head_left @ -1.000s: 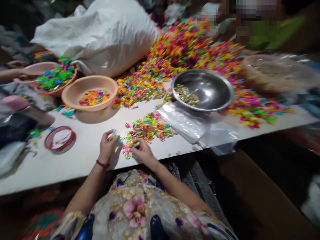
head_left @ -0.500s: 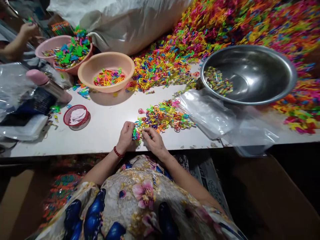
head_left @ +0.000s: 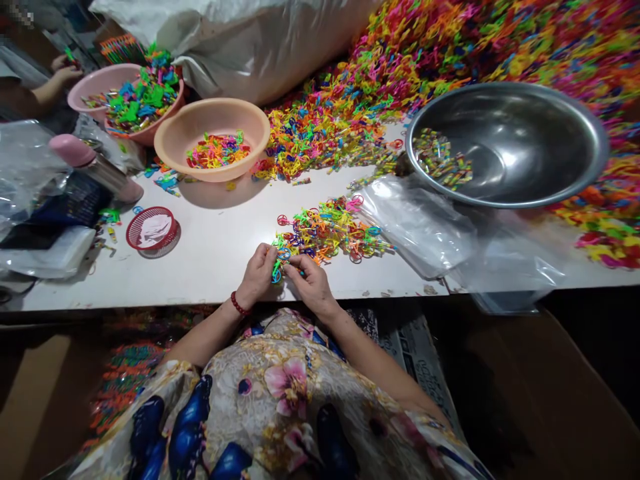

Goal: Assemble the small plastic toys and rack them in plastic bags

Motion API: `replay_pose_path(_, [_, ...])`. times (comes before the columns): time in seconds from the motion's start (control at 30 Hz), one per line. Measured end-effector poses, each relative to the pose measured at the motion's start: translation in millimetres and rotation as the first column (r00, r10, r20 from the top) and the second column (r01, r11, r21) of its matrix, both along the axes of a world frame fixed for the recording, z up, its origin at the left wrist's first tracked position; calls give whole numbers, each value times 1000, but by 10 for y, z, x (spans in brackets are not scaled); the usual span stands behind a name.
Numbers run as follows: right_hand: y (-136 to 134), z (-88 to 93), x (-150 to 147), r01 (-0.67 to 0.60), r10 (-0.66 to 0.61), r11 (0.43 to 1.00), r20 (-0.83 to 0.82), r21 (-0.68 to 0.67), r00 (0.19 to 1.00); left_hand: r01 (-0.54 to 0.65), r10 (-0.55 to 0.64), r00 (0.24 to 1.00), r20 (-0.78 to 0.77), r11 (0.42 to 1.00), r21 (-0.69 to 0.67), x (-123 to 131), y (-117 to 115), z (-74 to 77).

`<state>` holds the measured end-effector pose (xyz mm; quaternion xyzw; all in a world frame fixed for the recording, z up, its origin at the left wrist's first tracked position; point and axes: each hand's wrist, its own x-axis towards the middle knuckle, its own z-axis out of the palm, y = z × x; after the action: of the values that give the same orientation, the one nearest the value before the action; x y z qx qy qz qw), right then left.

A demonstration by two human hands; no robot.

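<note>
My left hand [head_left: 258, 272] is closed round several small plastic pieces [head_left: 277, 271], green and blue with ring-shaped ends, which stick out past the fingertips. Close beside it, my right hand [head_left: 311, 287] pinches at the same bunch; whatever lies between its thumb and finger is too small to make out. Both hands are low over the white table's front edge. Just beyond them spreads a loose heap of multicoloured plastic pieces [head_left: 336, 230], some with round wheel-like ends.
A peach basin [head_left: 170, 143] and pink basins [head_left: 83, 100] hold small parts. A red basket [head_left: 134, 233] and pink-capped bottle [head_left: 107, 175] stand left. Right are clear bags [head_left: 425, 233] and a steel bowl [head_left: 540, 160]. A large colourful pile [head_left: 400, 73] fills the back. Another person's hand [head_left: 65, 70] works far left.
My left hand has shifted slightly right, closer to my right hand. The bunch of pieces has turned a little in its fingers. The view has moved slightly.
</note>
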<state>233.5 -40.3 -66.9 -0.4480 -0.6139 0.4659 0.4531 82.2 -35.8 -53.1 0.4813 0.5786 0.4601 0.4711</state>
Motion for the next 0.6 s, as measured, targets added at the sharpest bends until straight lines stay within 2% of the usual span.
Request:
replay_pose_path(0.17, [-11,-2,10,6,-8,997,20,79,1000,-13,12,1000,-25,999,-38,2,12,-3])
replay_pose_path(0.33, [-10,-38,17,-3,-1,995,45,101,999,-30,28,998,-63,999,-39,11,12,-1])
replay_pose_path(0.43, [-5,-49,17,-34,23,982,62,183,998,-42,39,994,-99,999,-32,1,19,-3])
replay_pose_path(0.6, [0,10,-22,-74,38,949,123,305,992,40,-43,999,-28,995,-96,-47,72,39])
